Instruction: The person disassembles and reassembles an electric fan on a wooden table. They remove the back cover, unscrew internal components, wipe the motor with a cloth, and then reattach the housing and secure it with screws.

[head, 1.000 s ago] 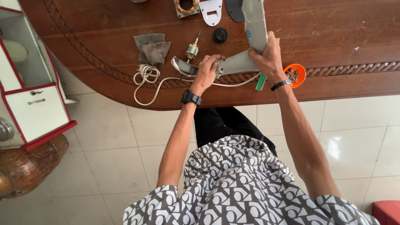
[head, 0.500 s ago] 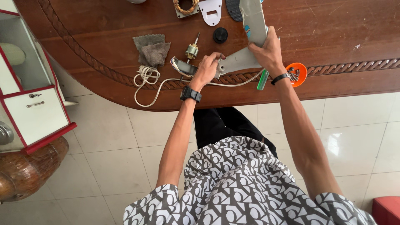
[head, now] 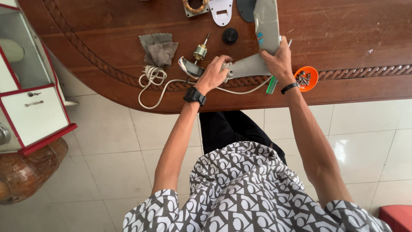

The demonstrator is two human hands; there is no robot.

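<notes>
Here, near the centre top of the frame, both hands work on a grey, angled plastic appliance housing (head: 257, 56) lying on the brown wooden table (head: 86, 25). The right hand (head: 280, 60) wraps its fingers shut around the bend where the upright limb meets the lower one. The left hand (head: 213, 74) closes its fingers on the lower end, where a white cord (head: 151, 88) enters. The shell looks stiff, light and smooth, so probably a little slippery; the bend and the narrow end seem the surest grips. It is matte grey, boomerang-shaped. Just right sits a small orange bowl of screws (head: 305, 78); to the left lie a small motor (head: 200, 52) and grey cloth (head: 159, 49).
</notes>
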